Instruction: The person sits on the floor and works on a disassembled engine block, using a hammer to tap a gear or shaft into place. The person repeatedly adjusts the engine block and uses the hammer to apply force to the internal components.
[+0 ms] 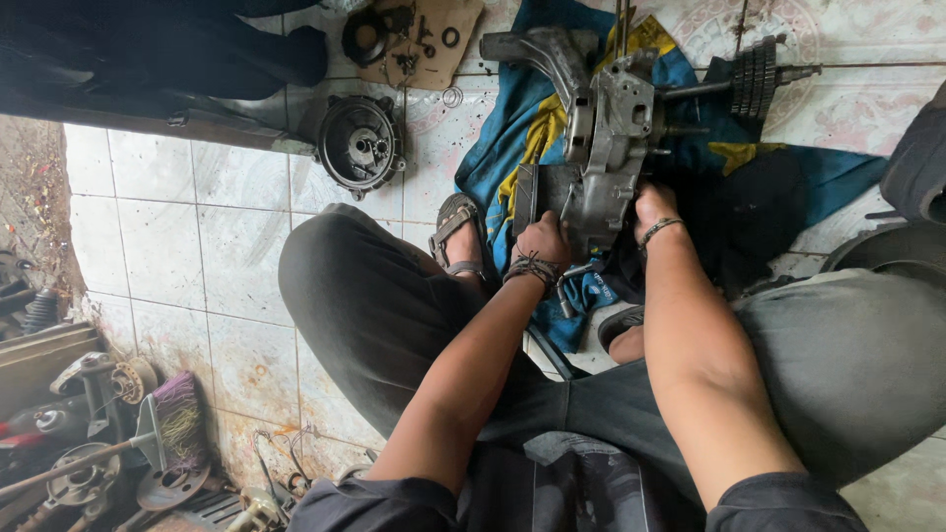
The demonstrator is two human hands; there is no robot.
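Grey metal engine casing (613, 148) on blue-and-yellow cloth (512, 138), white tiles (177, 236).

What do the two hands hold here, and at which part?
Both hands grip the grey metal engine casing at its lower end: left hand at the lower left edge, right hand at the lower right.

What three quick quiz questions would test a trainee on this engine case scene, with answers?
1. True or false: both hands are on the engine case.
2. What does the case rest on: A bare tile, B blue and yellow cloth, C cardboard?
3. Which part lies on the tiles to the left of the cloth?

Key:
1. True: the left hand grips its lower edge and the right hand presses its underside.
2. B.
3. A round dark cover.
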